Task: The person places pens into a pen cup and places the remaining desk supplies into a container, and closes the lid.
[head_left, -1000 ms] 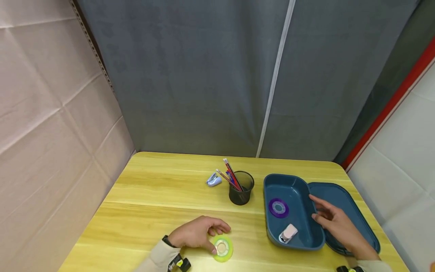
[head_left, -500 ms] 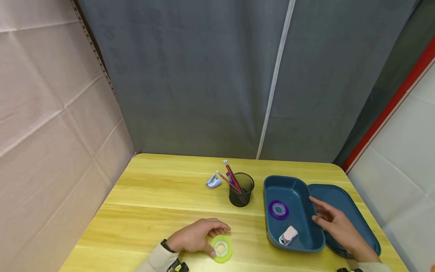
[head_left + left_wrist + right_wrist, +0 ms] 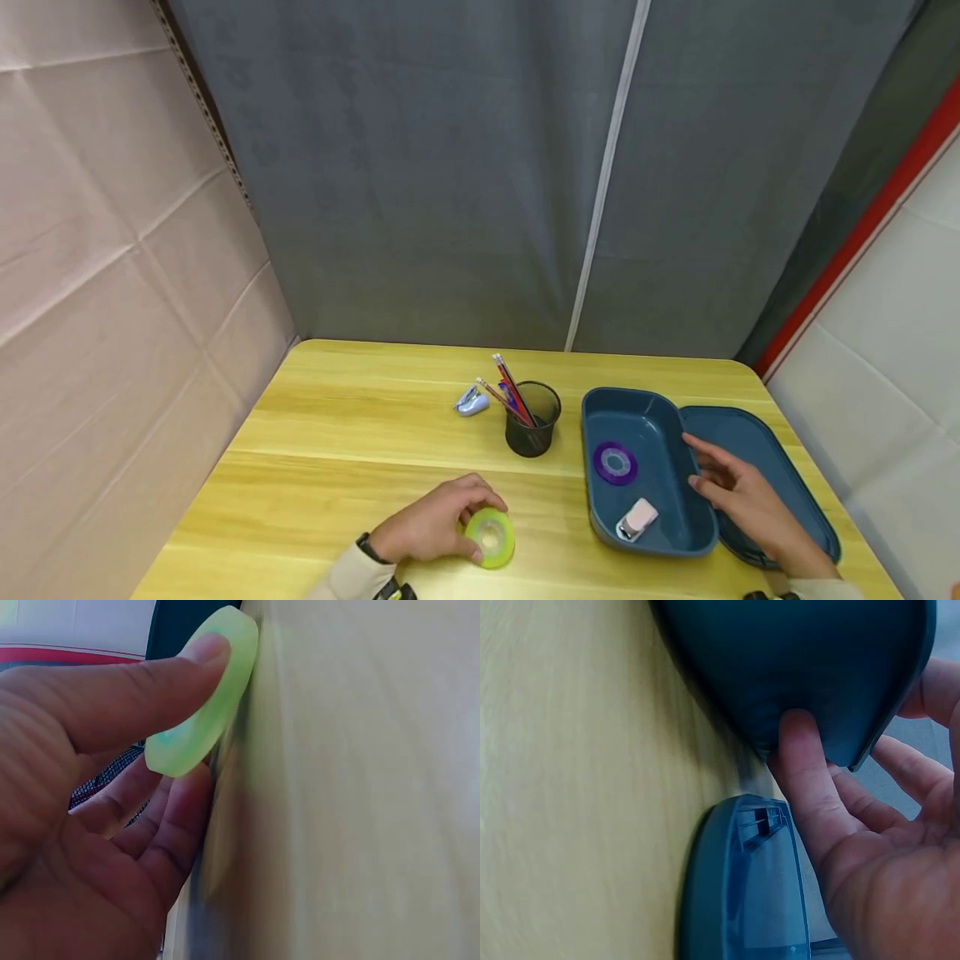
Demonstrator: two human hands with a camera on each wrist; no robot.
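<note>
My left hand (image 3: 435, 523) pinches a yellow-green roll of tape (image 3: 507, 546), thumb on one side and fingers on the other. In the left wrist view the tape roll (image 3: 238, 682) stands tilted, close over the wooden surface. My right hand (image 3: 742, 492) grips the right wall of a dark blue storage box (image 3: 660, 425). The right wrist view has its thumb (image 3: 802, 739) against the box's outer wall (image 3: 817, 652), other fingers reaching round the rim. Inside the box lie a purple roll of tape (image 3: 628, 471) and a small pale pink stapler (image 3: 640, 514).
A blue lid (image 3: 757, 437) lies right of the box, partly under my right hand. Left of the box stands a black mesh pen cup (image 3: 528, 440) with several pencils (image 3: 516, 387), and beside it a small light-blue stapler-like object (image 3: 472, 402). A grey curtain (image 3: 450, 183) hangs behind the table (image 3: 300, 483).
The left fingers have closed round the yellow-green tape roll, which has shifted slightly and tilted up from lying flat. My right hand stays at the box.
</note>
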